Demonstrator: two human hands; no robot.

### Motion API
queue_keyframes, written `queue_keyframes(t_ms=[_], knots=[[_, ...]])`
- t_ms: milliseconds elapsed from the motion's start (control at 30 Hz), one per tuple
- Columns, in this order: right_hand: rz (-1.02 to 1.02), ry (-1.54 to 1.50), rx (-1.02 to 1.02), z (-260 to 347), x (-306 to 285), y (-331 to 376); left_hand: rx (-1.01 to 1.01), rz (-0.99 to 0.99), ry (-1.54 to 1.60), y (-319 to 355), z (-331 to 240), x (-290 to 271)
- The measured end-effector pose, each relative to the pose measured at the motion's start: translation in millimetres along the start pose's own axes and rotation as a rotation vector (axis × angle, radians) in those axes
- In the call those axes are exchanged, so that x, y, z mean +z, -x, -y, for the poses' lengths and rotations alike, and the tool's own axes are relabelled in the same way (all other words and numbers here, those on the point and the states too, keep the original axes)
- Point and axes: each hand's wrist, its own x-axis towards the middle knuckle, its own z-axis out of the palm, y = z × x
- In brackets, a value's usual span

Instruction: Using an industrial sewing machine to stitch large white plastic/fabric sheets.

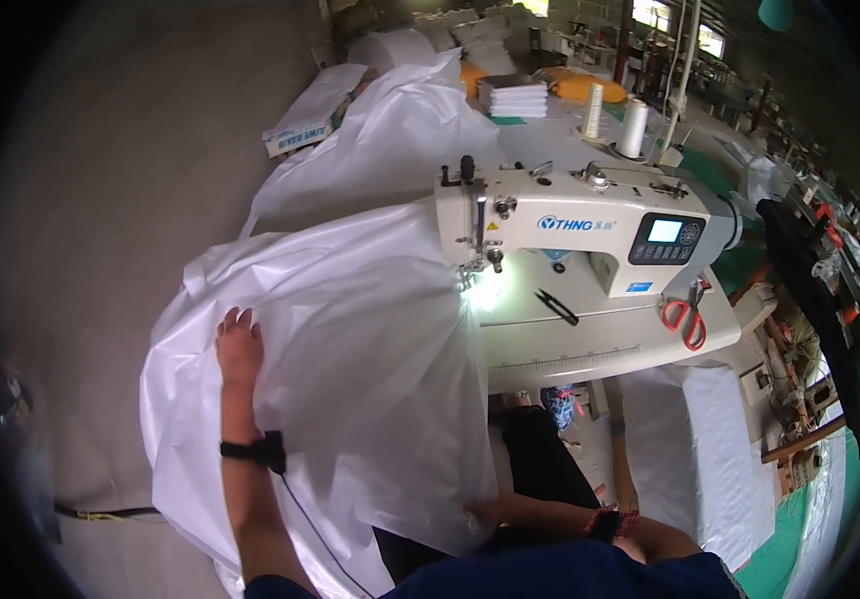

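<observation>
A large, thin white sheet, creased and slightly see-through, spreads from the sewing machine across my lap and down to the left. Its right edge runs up to the lit needle area under the machine's head. On the left part of the sheet lies my left hand, fingers stretched out and a little bent. Low down by my lap, my right hand grips the sheet's near right edge, its fingers partly hidden by the material. Black thread snips and red-handled scissors rest on the machine bed.
Two white thread cones stand behind the machine. Farther back are a stack of folded white pieces and a long box. A white bundle sits right of my lap. A cable trails from my left wrist band.
</observation>
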Motion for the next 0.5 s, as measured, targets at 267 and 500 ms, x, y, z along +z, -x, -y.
queue_keyframes(t_ms=[267, 500], knots=[[0.07, 0.435, -0.25, -12, -1, 11, 0.202, 0.052, 0.331, 239, -124, -47], [-0.127, 0.393, 0.08, 0, -28, 32, -0.12, 0.151, -0.037, 369, -84, -9]])
